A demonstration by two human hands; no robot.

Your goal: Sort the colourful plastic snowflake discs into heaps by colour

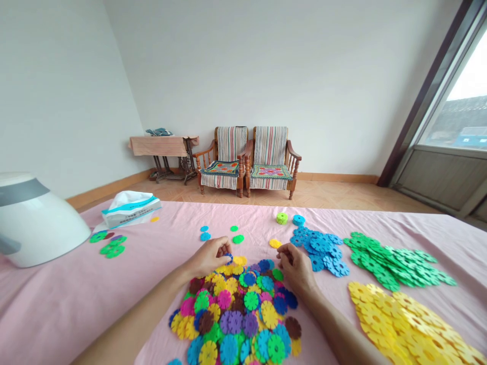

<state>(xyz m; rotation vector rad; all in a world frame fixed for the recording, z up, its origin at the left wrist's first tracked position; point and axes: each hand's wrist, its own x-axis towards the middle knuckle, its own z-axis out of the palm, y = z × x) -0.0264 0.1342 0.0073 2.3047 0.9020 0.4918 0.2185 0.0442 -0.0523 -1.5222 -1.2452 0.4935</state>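
Note:
A mixed heap of plastic snowflake discs (238, 309) in many colours lies on the pink cloth before me. Over its far left edge is my left hand (213, 255), fingers pinched around a dark blue snowflake disc (229, 258). At the heap's far right edge my right hand (299, 264) has its fingers curled together; whether anything is between them is hidden. Just beyond its fingertips lies a yellow disc (275, 244). Two green discs (238, 239) and two light blue discs (205, 236) lie a little past the left hand.
Sorted piles stand to the right: blue (319, 248), green (395, 261) and yellow (411, 324). Behind are a lime stack (282, 218) and a small blue stack (299, 220). At left are a tissue pack (131, 210), a white appliance (41, 223) and several loose discs (112, 249).

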